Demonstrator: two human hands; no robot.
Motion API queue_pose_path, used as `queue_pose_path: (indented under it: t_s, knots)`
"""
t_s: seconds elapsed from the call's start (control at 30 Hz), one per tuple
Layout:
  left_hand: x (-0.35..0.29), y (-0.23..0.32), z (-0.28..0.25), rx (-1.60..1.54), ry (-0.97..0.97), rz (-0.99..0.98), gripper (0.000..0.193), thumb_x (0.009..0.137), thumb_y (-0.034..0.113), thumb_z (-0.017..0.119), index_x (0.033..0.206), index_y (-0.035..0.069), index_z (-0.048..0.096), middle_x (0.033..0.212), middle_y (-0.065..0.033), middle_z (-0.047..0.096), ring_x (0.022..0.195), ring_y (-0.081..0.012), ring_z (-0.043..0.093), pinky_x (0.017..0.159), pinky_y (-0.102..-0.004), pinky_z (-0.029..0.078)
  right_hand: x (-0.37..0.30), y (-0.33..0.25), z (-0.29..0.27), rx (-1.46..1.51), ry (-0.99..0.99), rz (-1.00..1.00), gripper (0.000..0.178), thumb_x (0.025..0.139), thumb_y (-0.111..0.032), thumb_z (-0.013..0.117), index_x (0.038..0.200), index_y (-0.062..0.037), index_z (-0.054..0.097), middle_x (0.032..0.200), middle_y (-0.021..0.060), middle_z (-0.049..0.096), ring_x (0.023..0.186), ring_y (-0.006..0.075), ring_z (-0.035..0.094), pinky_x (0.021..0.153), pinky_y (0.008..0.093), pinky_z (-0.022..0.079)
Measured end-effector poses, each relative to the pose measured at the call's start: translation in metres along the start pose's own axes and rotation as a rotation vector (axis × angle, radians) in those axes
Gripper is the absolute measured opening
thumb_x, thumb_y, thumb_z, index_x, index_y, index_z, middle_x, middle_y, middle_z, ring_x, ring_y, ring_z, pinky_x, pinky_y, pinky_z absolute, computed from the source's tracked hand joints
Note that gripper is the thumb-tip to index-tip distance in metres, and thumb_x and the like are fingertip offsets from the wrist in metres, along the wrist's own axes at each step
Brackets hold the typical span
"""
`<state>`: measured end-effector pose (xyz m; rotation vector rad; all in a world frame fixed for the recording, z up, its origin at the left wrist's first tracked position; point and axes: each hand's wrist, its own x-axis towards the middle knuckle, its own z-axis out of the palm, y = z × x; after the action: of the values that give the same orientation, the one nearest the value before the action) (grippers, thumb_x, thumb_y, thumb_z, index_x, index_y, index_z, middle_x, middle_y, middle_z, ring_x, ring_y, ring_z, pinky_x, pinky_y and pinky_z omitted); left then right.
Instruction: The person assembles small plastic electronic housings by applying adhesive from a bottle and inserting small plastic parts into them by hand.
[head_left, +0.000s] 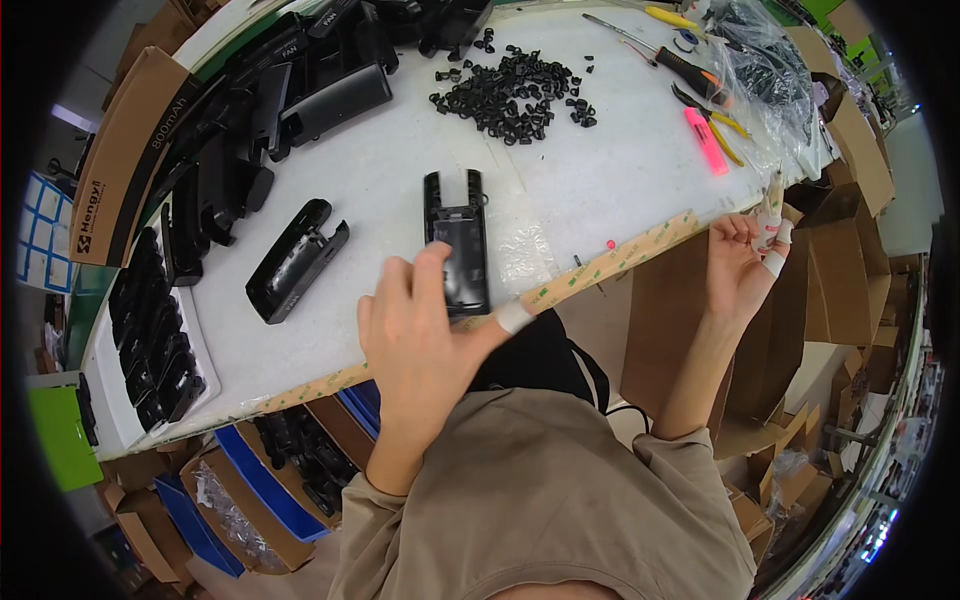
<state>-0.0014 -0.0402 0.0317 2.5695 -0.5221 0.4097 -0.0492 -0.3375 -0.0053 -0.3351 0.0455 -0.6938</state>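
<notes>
A black plastic housing (pixel 456 235) lies flat on the white table (pixel 620 180), its forked end pointing away from me. My left hand (pixel 425 335) hovers at its near end with fingers spread, the thumb wrapped in white tape, and it grips nothing. My right hand (pixel 745 262) is at the table's right front edge, apart from the housing. Its fingers have white tape on the tips and are curled in. I see nothing in that hand.
A second black housing (pixel 297 260) lies to the left, beside rows of black parts (pixel 160 330). Small black clips (pixel 515 95) are heaped at the back. A screwdriver (pixel 680 65), pliers (pixel 722 125) and a pink marker (pixel 706 140) lie at the right. Cardboard boxes (pixel 850 250) stand at the right.
</notes>
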Motion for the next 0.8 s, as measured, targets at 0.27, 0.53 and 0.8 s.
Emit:
queue_pose_path:
  t_s: [0.27,0.53,0.8]
  knots:
    - [-0.007,0.012,-0.005,-0.472,-0.099,0.172,0.06,0.068,0.024,0.074,0.119,0.0,0.051,0.08,-0.0053,0.058,0.073,-0.02,0.052,0.067,-0.0321,0.037,0.006,0.018,0.018,-0.186,-0.169,-0.054,0.031,0.088,-0.018,0.053,0.113,-0.0012,0.046,0.108,0.0144,0.053,0.095,0.0206,0.05,0.08,0.0344,0.042]
    - [-0.008,-0.025,-0.001,-0.144,0.187,0.084,0.043,0.065,0.013,0.072,0.103,0.004,0.055,0.103,-0.0122,0.053,0.089,-0.0277,0.049,0.076,-0.0378,0.039,0.035,0.038,0.033,-1.111,-0.255,-0.139,0.039,0.085,-0.003,0.057,0.12,0.005,0.042,0.117,0.0181,0.055,0.107,0.0215,0.054,0.094,0.0318,0.041]
    - [-0.011,-0.028,-0.001,-0.176,0.134,0.061,0.027,0.066,0.007,0.067,0.091,0.006,0.057,0.088,-0.0039,0.059,0.084,-0.022,0.052,0.077,-0.034,0.033,0.063,0.042,0.015,-1.572,-0.376,-0.218,0.038,0.077,-0.008,0.064,0.11,0.0027,0.047,0.103,0.0141,0.064,0.097,0.0171,0.059,0.085,0.0272,0.043]
